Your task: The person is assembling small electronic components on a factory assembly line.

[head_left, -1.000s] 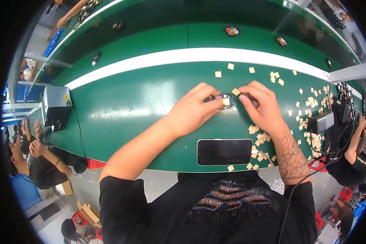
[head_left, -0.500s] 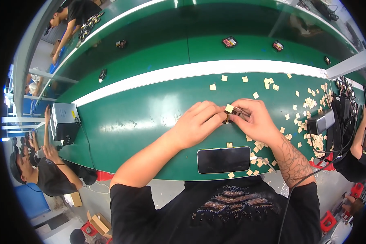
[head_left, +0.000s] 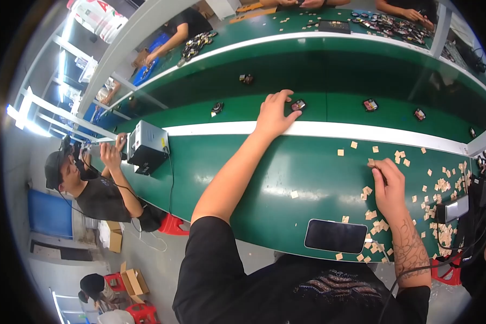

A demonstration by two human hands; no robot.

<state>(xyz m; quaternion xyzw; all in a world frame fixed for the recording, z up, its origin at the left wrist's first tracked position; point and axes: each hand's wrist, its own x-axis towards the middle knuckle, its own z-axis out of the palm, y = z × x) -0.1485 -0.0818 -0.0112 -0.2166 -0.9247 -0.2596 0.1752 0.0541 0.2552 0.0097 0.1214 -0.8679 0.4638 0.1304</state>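
Away went the small black device (head_left: 298,105), from between both hands to the green strip (head_left: 343,113) beyond the white rail (head_left: 221,130). Left hand (head_left: 274,116) reached over, half open, device at its two o'clock; contact couldn't be told. At four o'clock, the right hand (head_left: 390,184) pinched a tan square (head_left: 371,162) between fingertips over the desk (head_left: 243,167), probably keeping its face clear.

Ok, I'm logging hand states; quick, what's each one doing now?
Left hand: open, fingers spread beside a small black-rimmed electronic device; contact unclear.
Right hand: closed, holding a small tan square at its fingertips.
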